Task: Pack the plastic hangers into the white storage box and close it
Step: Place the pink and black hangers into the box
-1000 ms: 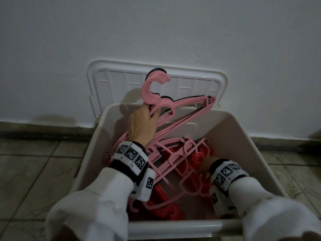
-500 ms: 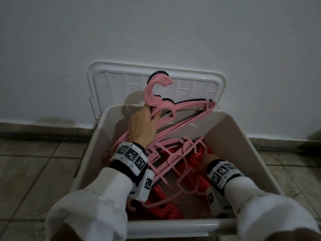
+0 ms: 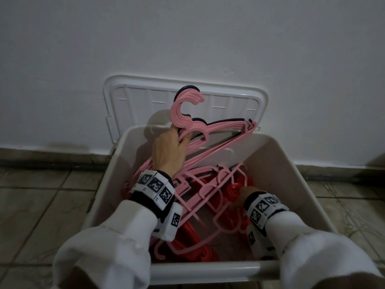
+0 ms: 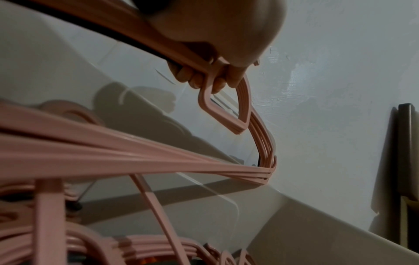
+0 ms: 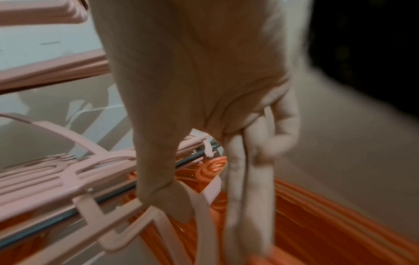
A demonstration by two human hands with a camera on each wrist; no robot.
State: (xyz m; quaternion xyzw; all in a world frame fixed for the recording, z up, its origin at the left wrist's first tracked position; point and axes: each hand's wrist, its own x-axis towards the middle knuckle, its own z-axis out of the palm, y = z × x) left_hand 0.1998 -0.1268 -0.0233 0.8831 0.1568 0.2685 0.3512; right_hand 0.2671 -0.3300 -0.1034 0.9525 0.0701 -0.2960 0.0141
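Our left hand point(image 3: 169, 151) grips a bundle of pink hangers point(image 3: 210, 132) at centre frame, hooks up, long axis slanting toward upper right, half inside the white storage box point(image 3: 295, 176), while our right hand point(image 3: 242, 193) reaches among red hangers point(image 3: 233, 188), grip unclear; lid point(image 3: 239, 101) still open.

The white storage box point(image 3: 291, 170) is smooth plastic with a faint sheen, its walls catching soft shadows; its lid point(image 3: 133, 97) is the same white plastic, moulded with shallow ribs. The pink hangers point(image 3: 218, 130) are matt moulded plastic with grooved bars, and the red hangers point(image 3: 233, 188) beneath look glossier. The wall point(image 3: 187, 38) is matt painted plaster with slight bumps. The floor tiles point(image 3: 41, 215) look like dull, veined stone. The sleeves point(image 3: 116, 243) are soft white cloth.
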